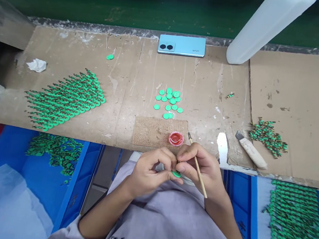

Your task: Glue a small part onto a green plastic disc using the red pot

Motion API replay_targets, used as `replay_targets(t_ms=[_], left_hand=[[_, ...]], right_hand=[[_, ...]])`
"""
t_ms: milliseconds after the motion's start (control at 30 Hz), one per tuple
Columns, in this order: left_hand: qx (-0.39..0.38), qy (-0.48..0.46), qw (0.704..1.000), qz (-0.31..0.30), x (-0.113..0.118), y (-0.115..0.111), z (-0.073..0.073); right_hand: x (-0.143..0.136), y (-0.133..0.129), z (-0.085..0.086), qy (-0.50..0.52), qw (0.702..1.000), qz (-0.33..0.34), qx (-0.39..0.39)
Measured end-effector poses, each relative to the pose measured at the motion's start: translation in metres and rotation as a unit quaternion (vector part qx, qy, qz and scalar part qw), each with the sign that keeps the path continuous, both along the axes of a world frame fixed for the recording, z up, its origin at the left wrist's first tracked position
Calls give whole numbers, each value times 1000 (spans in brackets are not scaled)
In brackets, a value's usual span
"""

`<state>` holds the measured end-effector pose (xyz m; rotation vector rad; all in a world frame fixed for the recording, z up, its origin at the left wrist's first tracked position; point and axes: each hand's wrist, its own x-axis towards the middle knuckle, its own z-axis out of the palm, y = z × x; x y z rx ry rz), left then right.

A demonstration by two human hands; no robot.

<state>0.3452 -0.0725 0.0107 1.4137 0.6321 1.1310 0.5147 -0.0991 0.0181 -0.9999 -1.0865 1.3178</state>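
My left hand (pixel 153 169) is closed, its thumb and fingers pinching a small green disc (pixel 176 173) that looks like a button. Close against it, my right hand (pixel 204 170) is closed too. A thin wooden brush (pixel 199 174) with a dark tip lies through its fingers, tip pointing away from me. The right thumb and forefinger also pinch at something small above the disc, mostly hidden. Just beyond my hands, a small round dish of red liquid (pixel 176 138) sits on a speckled brown board (pixel 149 131). Several loose green discs (pixel 172 101) lie behind the board.
Rows of green discs with dark stems (pixel 66 99) lie at left, near crumpled tissue (pixel 37 65). A light-blue phone (pixel 185 46) and white post (pixel 261 31) stand behind. Right are a knife (pixel 251 150) and small green-and-brown pieces (pixel 268 136). Blue bins (pixel 68 201) flank me.
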Motion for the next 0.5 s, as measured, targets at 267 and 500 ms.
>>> replay_targets(t_ms=[267,500], left_hand=[[-3,-22,1000,-10,-1,-3,-6],[59,-20,998,-9,-2,-3,-7]], right_hand=[[1,0,-1,4,1000,3,7],[0,-1,-1,-22,1000,-4,-13]])
